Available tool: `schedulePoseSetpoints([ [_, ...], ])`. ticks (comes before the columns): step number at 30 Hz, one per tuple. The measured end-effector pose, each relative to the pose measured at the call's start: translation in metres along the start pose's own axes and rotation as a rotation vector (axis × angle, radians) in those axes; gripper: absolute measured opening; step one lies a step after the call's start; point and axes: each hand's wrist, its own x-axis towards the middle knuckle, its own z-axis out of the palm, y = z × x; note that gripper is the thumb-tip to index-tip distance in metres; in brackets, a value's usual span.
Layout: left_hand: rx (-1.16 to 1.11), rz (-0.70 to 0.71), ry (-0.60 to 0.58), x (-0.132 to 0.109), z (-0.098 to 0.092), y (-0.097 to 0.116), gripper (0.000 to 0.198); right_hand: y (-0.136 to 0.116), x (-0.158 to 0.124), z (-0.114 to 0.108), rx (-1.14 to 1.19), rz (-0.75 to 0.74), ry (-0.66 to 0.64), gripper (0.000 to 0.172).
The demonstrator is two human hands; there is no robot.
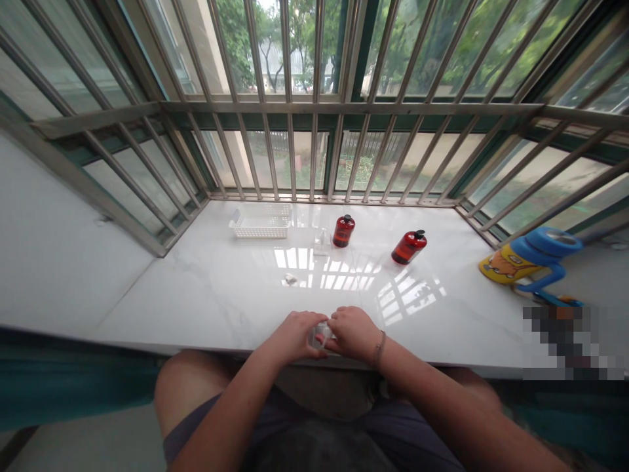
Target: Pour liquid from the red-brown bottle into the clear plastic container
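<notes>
While left hand grips clear container | right hand, fingers curled, touches it | counter's front edge near | red bottles well beyond

Clear container between left hand and right hand, at counter edge.

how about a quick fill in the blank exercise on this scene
1. Of the left hand and right hand holding a clear object, the ____ has a bracelet at its wrist.
2. The white basket stands to the ____ of both red bottles.
3. These bottles have ____ caps.
4. The yellow mug has a ____ handle.

Missing: right; left; black; blue
</notes>
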Motion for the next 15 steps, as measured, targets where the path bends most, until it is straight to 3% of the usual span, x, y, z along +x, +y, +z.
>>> schedulePoseSetpoints([
  [3, 0.006, 0.035, -0.052, 0.002, -0.006, 0.002, 0.055, 0.005, 0.0, -0.006, 0.001, -0.091, -0.01, 0.04],
  [6, 0.002, 0.021, -0.012, 0.001, -0.004, 0.004, 0.056, 0.009, -0.006, -0.009, 0.038, -0.125, 0.054, 0.036],
  [10, -0.041, 0.007, 0.089, -0.004, 0.012, 0.004, 0.062, 0.008, -0.021, 0.004, 0.282, -0.05, 0.243, 0.024],
  [15, -0.07, -0.069, 0.207, -0.01, 0.036, 0.003, 0.071, -0.005, -0.034, 0.039, 0.627, 0.124, 0.531, 0.036],
])
